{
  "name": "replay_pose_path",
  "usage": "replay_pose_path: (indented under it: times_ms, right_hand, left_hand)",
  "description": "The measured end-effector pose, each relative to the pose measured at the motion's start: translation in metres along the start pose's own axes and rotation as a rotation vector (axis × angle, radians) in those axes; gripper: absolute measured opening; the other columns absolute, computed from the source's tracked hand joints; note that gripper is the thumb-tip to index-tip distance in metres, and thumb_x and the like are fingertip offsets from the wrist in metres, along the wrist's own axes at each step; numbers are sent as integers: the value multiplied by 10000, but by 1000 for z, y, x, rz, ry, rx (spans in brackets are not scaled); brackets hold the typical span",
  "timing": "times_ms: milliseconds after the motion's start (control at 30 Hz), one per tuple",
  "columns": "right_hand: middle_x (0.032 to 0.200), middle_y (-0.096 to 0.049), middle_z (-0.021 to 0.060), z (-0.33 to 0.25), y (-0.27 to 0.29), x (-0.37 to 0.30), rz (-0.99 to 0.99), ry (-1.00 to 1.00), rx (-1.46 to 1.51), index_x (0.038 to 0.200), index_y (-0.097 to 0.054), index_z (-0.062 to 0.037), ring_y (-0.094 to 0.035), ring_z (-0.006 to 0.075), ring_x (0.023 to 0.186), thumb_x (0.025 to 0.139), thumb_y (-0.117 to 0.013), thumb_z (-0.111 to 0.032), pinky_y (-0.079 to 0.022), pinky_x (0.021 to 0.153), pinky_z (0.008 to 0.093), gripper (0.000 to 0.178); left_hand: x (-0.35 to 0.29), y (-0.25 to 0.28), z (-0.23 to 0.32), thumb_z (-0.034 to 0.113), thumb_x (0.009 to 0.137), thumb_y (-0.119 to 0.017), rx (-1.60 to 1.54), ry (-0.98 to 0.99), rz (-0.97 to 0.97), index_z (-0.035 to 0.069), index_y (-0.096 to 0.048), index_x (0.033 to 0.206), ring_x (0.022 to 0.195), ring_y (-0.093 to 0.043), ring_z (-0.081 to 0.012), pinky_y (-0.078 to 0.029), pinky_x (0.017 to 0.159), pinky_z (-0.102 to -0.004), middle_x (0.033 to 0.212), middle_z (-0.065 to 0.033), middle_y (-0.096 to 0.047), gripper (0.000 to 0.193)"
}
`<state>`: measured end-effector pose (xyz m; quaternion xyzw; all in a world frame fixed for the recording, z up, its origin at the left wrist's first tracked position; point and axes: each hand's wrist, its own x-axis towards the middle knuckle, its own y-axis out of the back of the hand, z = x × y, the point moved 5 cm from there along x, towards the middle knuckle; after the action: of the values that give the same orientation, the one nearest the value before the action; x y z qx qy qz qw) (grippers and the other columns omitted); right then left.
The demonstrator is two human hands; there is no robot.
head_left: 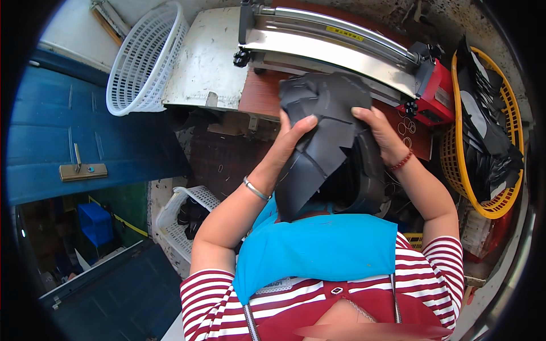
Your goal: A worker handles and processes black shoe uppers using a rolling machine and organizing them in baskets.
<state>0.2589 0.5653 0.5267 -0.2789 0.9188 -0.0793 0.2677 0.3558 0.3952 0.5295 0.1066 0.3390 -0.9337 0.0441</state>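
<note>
A stack of thin black cut pieces [324,142], looking like leather or synthetic sheet, is gripped between my two hands in front of my chest. My left hand [292,132] is closed on its left edge, with the thumb on top and the other fingers mostly hidden. On the opposite side my right hand [382,129] is closed on the same stack, thumb also on top. The pieces bend and hang down toward my lap, overlapping unevenly. Just beyond them stands a long roller machine [335,42] with a red end housing [437,94].
A white perforated basket [116,91] stands at the upper left beside a worn white surface [202,57]. At the right, a yellow basket [488,211] holds many black pieces. Another white basket [172,221] sits lower left, near a blue door [51,136]. Thin rings [407,126] lie by the machine.
</note>
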Motion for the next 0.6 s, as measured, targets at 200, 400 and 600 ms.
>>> replay_pose_path:
  times_ms: [200, 400, 600]
  right_hand:
    - [972, -677, 103, 72, -72, 57, -206, -285, 52, 1077, -594, -1, -676, 153, 800, 886, -631, -263, -569, 701, 275, 327]
    - [1049, -661, 115, 118, -90, 97, -299, -305, 55, 1103, -598, 23, -658, 163, 880, 911, -615, -223, -541, 801, 273, 313]
    - [1087, -651, 118, 105, -111, 171, -317, -28, -23, 1206, -558, 41, -646, 154, 943, 904, -639, -183, -523, 828, 241, 384]
  left_hand:
    - [-50, 98, -46, 346, 819, -708, -30, -67, 321, 120, -144, 1444, 1128, -522, -221, -498, 897, -323, 1294, -144, -420, 871]
    - [-89, 127, -98, 422, 878, -662, -325, 189, 414, 96, -553, 1216, 891, -628, -114, -532, 784, -257, 1025, -31, -640, 482]
    - [-64, 117, -69, 424, 788, -754, -431, 68, 276, 45, -312, 1399, 1099, -549, -195, -501, 903, -326, 1282, -88, -473, 843]
